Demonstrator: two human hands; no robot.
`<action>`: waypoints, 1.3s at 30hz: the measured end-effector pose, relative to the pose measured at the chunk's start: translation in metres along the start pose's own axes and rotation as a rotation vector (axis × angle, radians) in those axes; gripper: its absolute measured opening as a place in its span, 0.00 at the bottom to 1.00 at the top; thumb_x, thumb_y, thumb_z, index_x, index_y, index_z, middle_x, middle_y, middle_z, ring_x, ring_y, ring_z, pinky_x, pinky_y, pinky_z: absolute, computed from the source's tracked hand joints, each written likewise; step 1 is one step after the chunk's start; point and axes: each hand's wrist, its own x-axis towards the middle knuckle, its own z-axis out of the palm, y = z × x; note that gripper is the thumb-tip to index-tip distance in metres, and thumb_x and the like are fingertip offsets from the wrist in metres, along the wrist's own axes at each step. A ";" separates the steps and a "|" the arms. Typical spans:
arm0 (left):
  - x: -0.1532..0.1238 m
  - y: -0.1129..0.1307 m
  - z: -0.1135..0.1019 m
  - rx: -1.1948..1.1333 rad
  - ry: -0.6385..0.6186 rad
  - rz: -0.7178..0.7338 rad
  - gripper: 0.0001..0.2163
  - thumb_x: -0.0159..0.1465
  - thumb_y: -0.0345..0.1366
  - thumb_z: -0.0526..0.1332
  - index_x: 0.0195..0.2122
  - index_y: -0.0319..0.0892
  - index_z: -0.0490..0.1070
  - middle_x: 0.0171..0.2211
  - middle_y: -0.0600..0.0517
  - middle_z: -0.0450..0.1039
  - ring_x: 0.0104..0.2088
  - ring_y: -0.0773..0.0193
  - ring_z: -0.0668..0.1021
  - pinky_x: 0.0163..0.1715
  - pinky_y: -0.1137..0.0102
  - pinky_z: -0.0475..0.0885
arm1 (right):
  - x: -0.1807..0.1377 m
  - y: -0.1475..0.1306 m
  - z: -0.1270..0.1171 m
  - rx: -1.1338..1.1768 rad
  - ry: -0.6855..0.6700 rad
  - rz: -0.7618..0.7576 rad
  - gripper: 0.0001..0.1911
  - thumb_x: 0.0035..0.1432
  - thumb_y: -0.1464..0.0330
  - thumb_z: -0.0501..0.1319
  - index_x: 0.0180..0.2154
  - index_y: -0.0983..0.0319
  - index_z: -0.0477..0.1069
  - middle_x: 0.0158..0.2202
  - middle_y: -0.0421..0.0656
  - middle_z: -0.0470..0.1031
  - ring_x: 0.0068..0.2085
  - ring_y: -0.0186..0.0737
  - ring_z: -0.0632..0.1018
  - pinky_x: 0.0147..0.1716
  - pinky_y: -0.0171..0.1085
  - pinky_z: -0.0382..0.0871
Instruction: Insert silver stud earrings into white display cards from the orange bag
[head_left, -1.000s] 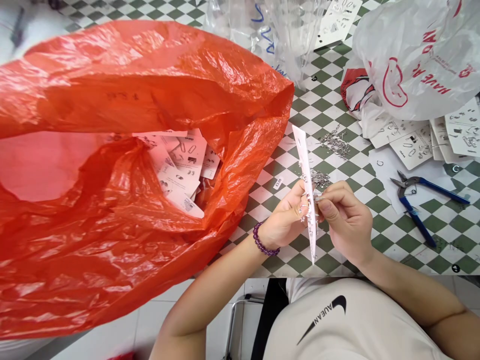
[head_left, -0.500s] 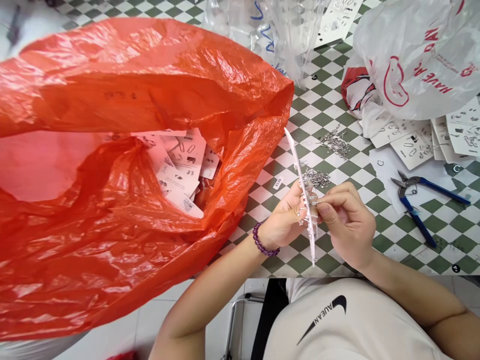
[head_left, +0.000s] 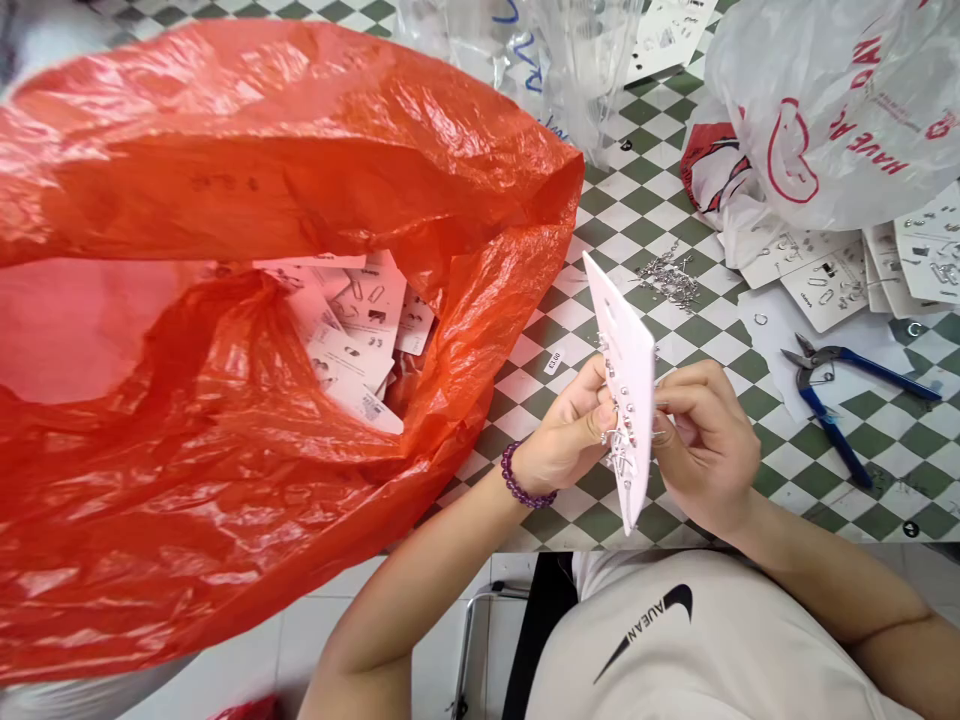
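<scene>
An earring card (head_left: 634, 370), white with several small metal earrings on it, is held upright at a slant above the table's front part. My left hand (head_left: 574, 430), with a purple bead bracelet at the wrist, grips the card from its left side, thumb on the earring face. At the card's right edge, my right hand (head_left: 705, 440) is pinched, its fingertips partly behind the card. What lies between those fingertips is too small to make out. Beyond the card is a pile of small metal pieces (head_left: 667, 280).
A big red plastic bag (head_left: 450, 400) with more cards (head_left: 367, 330) inside lies open at left. Blue-handled pliers (head_left: 825, 380) rest on white paper at right, near stacked earring cards (head_left: 825, 290) and a white printed bag (head_left: 840, 120). Clear bags (head_left: 517, 60) lie at the back.
The card has turned from nearly edge-on to show more of its earring face, and now hides the nearer pile of metal pieces. My right hand has shifted slightly to the right.
</scene>
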 end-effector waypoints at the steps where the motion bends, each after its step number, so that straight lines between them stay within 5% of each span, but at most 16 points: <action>1: 0.001 0.002 0.000 -0.002 -0.024 -0.016 0.13 0.56 0.39 0.68 0.31 0.42 0.63 0.19 0.61 0.65 0.16 0.75 0.65 0.17 0.80 0.62 | -0.001 0.001 0.000 0.007 -0.003 -0.009 0.05 0.62 0.73 0.59 0.35 0.58 0.72 0.27 0.40 0.68 0.30 0.35 0.71 0.24 0.36 0.66; 19: 0.004 -0.004 0.000 0.089 -0.138 0.082 0.20 0.60 0.49 0.63 0.27 0.44 0.53 0.16 0.61 0.59 0.17 0.73 0.60 0.15 0.79 0.57 | -0.009 -0.002 0.006 0.091 0.043 0.034 0.06 0.62 0.73 0.59 0.33 0.58 0.72 0.25 0.38 0.68 0.30 0.35 0.70 0.27 0.36 0.67; 30: 0.003 0.003 -0.003 0.131 -0.144 -0.013 0.16 0.58 0.45 0.66 0.32 0.42 0.60 0.21 0.59 0.66 0.20 0.74 0.67 0.18 0.80 0.63 | -0.009 0.002 -0.004 0.087 -0.061 0.042 0.07 0.59 0.77 0.60 0.35 0.60 0.72 0.29 0.39 0.68 0.31 0.34 0.71 0.27 0.34 0.69; 39: -0.001 -0.008 -0.003 0.142 0.120 -0.054 0.16 0.52 0.35 0.71 0.30 0.42 0.60 0.19 0.61 0.62 0.17 0.76 0.64 0.17 0.79 0.61 | -0.004 0.009 -0.009 0.153 -0.123 0.150 0.05 0.60 0.74 0.61 0.33 0.59 0.73 0.28 0.38 0.71 0.30 0.34 0.72 0.27 0.35 0.69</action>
